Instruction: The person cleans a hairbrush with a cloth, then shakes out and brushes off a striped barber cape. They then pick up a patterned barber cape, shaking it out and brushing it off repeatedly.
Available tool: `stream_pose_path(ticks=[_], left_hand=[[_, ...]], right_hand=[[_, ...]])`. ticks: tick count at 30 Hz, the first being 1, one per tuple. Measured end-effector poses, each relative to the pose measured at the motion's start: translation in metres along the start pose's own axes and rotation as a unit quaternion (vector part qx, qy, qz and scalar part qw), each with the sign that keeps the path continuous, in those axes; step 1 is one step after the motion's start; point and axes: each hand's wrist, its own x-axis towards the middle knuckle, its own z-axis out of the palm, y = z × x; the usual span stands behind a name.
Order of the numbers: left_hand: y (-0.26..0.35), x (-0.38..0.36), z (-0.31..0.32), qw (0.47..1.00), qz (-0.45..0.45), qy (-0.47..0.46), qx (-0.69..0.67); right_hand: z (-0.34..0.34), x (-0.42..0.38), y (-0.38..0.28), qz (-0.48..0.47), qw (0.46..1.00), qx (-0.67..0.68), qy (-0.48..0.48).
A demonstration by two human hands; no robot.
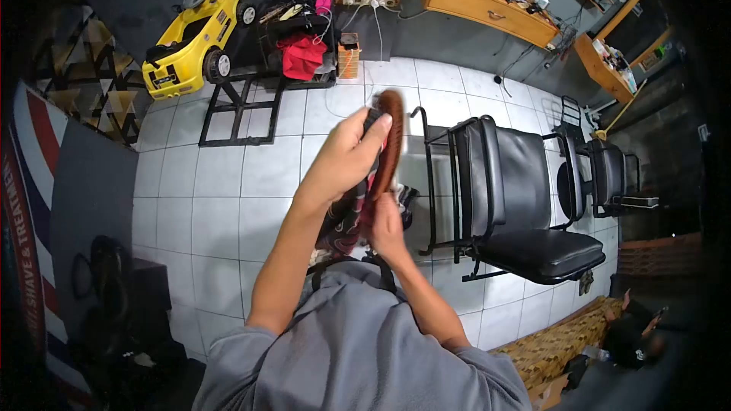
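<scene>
In front of my body, my left hand (352, 154) is closed round the upper part of a dark cloth with a red and white pattern (349, 221), which hangs down toward my lap. Right beside it stands a long, curved brown brush (391, 141), nearly upright and slightly blurred. My right hand (387, 227) grips the brush at its lower end. The brush lies close against the cloth and my left thumb; whether its bristles touch the cloth I cannot make out.
A black barber chair (506, 183) stands to my right, with another chair (609, 171) beyond. Ahead are a yellow toy car (186, 49), a black metal frame (242, 118), a cart with red cloth (302, 55) and a wooden drawer counter (487, 11). A person (640, 335) is at lower right.
</scene>
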Motion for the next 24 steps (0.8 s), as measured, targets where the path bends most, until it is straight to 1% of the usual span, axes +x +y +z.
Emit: stream_pose_path(ticks=[1, 2, 3, 4, 5, 6, 7, 9, 10, 12, 13, 14, 15, 16, 17, 18, 19, 21, 22, 23, 24], left_hand=[[0.011, -0.001, -0.006, 0.999, -0.019, -0.013, 0.026], [0.02, -0.003, -0.01, 0.999, -0.04, -0.02, 0.007], [0.023, -0.003, -0.015, 0.998, -0.032, -0.018, -0.058], [0.031, -0.005, -0.018, 0.995, -0.03, -0.001, -0.1], [0.038, -0.008, -0.021, 0.989, -0.029, 0.015, -0.144], [0.041, -0.011, -0.031, 0.984, -0.04, 0.004, -0.171], [0.046, -0.015, -0.031, 0.977, -0.026, -0.007, -0.211], [0.058, -0.024, -0.031, 0.957, 0.004, -0.024, -0.288], [0.061, -0.026, -0.031, 0.955, 0.018, -0.048, -0.292], [0.052, -0.03, -0.038, 0.98, 0.053, -0.095, -0.164], [0.049, -0.032, -0.039, 0.983, 0.037, -0.116, -0.141], [0.045, -0.033, -0.039, 0.983, 0.022, -0.138, -0.116], [0.049, -0.036, -0.038, 0.984, -0.034, -0.146, -0.092], [0.04, -0.036, -0.036, 0.983, -0.038, -0.141, -0.109], [0.027, -0.034, -0.031, 0.982, -0.042, -0.136, -0.123], [0.017, -0.031, -0.024, 0.983, -0.028, -0.116, -0.142], [0.012, -0.03, -0.016, 0.975, -0.03, -0.099, -0.198], [0.01, -0.03, -0.007, 0.955, -0.101, -0.047, -0.274], [0.016, -0.031, -0.002, 0.947, -0.11, -0.026, -0.299], [0.016, -0.03, -0.003, 0.939, -0.115, -0.028, -0.324], [0.017, -0.028, -0.007, 0.93, -0.12, -0.029, -0.347]], right_hand=[[-0.007, -0.001, 0.064, -0.019, 0.996, -0.067, -0.051], [-0.014, -0.005, 0.088, -0.017, 0.982, -0.164, -0.094], [-0.023, -0.01, 0.111, -0.019, 0.956, -0.258, -0.138], [-0.041, -0.025, 0.161, -0.019, 0.907, -0.368, -0.204], [-0.066, -0.045, 0.218, -0.017, 0.84, -0.472, -0.266], [-0.098, -0.062, 0.269, 0.077, 0.792, -0.494, -0.349], [-0.121, -0.075, 0.297, 0.17, 0.729, -0.508, -0.426], [-0.126, -0.087, 0.251, 0.331, 0.739, -0.525, -0.263], [-0.129, -0.082, 0.241, 0.355, 0.743, -0.504, -0.261], [-0.137, -0.063, 0.229, 0.403, 0.749, -0.461, -0.252], [-0.136, -0.057, 0.225, 0.282, 0.837, -0.448, -0.138], [-0.136, -0.039, 0.233, 0.304, 0.863, -0.396, -0.084], [-0.123, -0.02, 0.195, 0.263, 0.933, -0.245, -0.027], [-0.099, 0.002, 0.124, 0.297, 0.95, -0.094, 0.003], [-0.087, 0.015, 0.079, 0.236, 0.971, 0.012, -0.025], [-0.073, 0.023, 0.041, 0.184, 0.977, 0.103, -0.042], [-0.06, 0.027, 0.006, 0.131, 0.983, 0.115, -0.057], [-0.041, 0.026, -0.029, 0.082, 0.976, 0.187, -0.075], [-0.021, 0.027, -0.024, 0.03, 0.984, 0.171, -0.029], [-0.007, 0.027, -0.012, -0.021, 0.988, 0.154, 0.016], [-0.016, 0.028, 0.003, -0.046, 0.996, 0.038, -0.063]])
